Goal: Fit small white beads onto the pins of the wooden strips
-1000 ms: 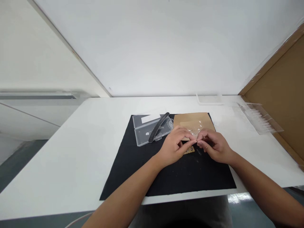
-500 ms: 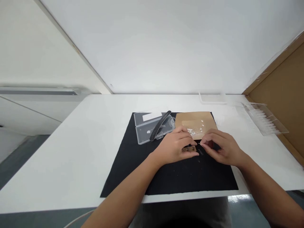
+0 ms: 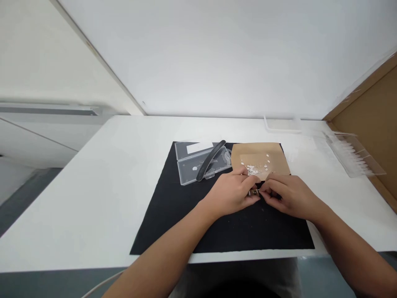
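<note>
My left hand (image 3: 232,191) is closed around a small brown block (image 3: 253,192) with dark and metallic fittings, its end showing between thumb and fingers. Fingertips of my right hand (image 3: 287,194) are pinched together right at that end of the block. What they hold is too small and too covered to make out. Both hands are over a black mat (image 3: 173,223). Just beyond them lies a sheet of brown paper (image 3: 281,155) with small white chips (image 3: 254,169) scattered on it.
Left of the paper is an opened clear plastic case (image 3: 187,174), with a dark curved nail file (image 3: 211,160) lying across it. A clear tray of white nail tips (image 3: 350,157) stands at the right on the white table (image 3: 93,186). A white-edged holder (image 3: 282,126) sits at the back.
My right fingertips have moved left, up to the block's end. The block has turned, so less of its length shows. The thin white piece seen before at the right fingertips is now hidden.
</note>
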`<state>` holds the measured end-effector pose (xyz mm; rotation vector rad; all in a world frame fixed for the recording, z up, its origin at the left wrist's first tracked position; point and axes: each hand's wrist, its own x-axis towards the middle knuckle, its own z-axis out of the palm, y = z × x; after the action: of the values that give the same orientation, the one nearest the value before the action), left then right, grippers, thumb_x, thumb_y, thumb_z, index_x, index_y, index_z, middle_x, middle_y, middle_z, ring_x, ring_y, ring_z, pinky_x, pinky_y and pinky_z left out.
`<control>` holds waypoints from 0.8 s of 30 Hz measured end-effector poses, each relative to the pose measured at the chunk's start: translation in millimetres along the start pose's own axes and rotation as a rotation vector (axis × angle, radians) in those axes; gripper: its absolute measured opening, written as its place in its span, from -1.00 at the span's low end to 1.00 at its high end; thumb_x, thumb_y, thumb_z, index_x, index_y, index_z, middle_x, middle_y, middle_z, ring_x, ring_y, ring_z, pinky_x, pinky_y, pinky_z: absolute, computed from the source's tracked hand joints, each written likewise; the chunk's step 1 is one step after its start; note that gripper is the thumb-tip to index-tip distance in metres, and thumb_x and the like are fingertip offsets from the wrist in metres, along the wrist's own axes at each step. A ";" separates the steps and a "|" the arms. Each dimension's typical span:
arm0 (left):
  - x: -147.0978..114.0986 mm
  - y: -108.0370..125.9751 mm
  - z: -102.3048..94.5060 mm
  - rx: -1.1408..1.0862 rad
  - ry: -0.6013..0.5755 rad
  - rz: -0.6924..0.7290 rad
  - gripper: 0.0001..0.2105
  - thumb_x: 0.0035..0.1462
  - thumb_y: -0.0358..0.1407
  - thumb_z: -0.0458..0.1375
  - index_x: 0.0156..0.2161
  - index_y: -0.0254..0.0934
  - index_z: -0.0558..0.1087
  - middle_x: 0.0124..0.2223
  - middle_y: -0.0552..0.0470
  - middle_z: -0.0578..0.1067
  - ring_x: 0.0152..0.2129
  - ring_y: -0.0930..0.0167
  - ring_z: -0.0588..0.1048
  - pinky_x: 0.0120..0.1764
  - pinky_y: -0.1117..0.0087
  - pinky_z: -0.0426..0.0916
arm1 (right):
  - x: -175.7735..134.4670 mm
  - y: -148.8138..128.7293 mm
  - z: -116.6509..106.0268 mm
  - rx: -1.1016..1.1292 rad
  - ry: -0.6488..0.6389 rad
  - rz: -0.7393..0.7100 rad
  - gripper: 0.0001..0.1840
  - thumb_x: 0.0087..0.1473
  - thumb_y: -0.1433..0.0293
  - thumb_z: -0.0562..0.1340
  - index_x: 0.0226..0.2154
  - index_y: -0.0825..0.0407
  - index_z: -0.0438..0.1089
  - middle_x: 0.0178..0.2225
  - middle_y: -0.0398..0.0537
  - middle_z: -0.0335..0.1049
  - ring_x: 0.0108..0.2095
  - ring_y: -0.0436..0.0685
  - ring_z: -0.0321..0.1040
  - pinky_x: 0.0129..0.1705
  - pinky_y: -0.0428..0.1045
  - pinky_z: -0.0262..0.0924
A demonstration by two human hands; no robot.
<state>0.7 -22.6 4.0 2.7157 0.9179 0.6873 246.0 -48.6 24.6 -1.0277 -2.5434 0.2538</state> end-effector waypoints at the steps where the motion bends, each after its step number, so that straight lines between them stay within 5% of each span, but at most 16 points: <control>1: 0.3 1.2 0.1 -0.014 -0.007 -0.017 -0.68 0.27 -0.18 0.33 0.05 -0.23 0.46 -0.27 0.03 0.65 -0.10 0.24 0.57 -0.30 0.35 0.45 | 0.3 -0.5 0.0 -0.012 0.001 -0.002 -0.90 0.37 0.41 0.19 -0.22 0.00 0.42 -0.34 -0.12 0.43 -0.40 0.04 0.33 -0.38 -0.04 0.11; 11: 3.4 10.7 2.2 -0.131 -0.021 -0.129 -0.58 0.27 -0.36 0.27 0.18 -0.25 0.32 -0.19 0.05 0.70 0.00 0.24 0.59 -0.22 0.31 0.51 | 1.8 -7.3 -1.8 -0.091 0.028 -0.016 -0.91 0.38 0.40 0.18 -0.20 0.00 0.41 -0.34 -0.11 0.47 -0.38 0.07 0.37 -0.37 -0.01 0.09; 24: 4.7 16.2 3.8 -0.124 -0.071 -0.204 -0.60 0.26 -0.38 0.26 0.17 -0.23 0.33 -0.20 0.04 0.69 0.04 0.21 0.58 -0.25 0.31 0.53 | 2.7 -9.2 -0.4 -0.196 0.030 -0.027 -0.85 0.43 0.37 0.17 -0.24 0.00 0.38 -0.37 -0.11 0.45 -0.40 0.09 0.34 -0.37 0.03 0.05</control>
<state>14.3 -32.6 7.6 2.4780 1.0786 0.5829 238.6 -53.3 28.5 -1.0578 -2.5921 -0.0190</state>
